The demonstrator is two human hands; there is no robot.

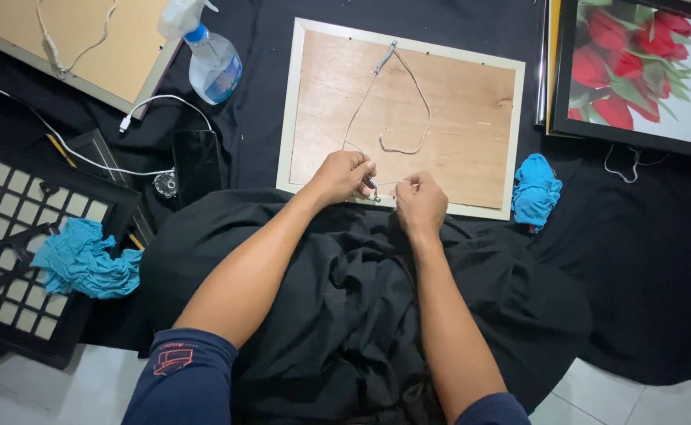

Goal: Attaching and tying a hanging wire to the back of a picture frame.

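Fingertips first: the left hand (344, 175) is curled tight, its fingers pinched on the thin white cord (408, 83) right where it meets a small metal fitting (374, 191) at the near edge of the frame, and the right hand (420, 201) sits just beside it, thumb and forefinger pressed together on the cord's short end, the other fingers folded under. That cord is slack and limp, running up from the hands in a narrow loop to a second fitting near the far edge, with a loose tail curling across the middle. It lies on the back of a picture frame (294, 118), a flat rectangle with a pale painted border around a brown plywood backing board, smooth with faint grain. Both forearms come in bare and angled toward each other, wrists low, navy sleeves at the elbows, over a lap of crumpled black cloth (345, 315). Outward now: a bunched turquoise rag (536, 191) just right of the frame, another turquoise rag (86, 260) on a black grid panel (15, 260) at far left, a clear spray bottle (210, 55) beyond the frame's left corner, a dark phone (196, 165) with a white cable (62, 142), and a framed print of red tulips (644, 71) at top right.
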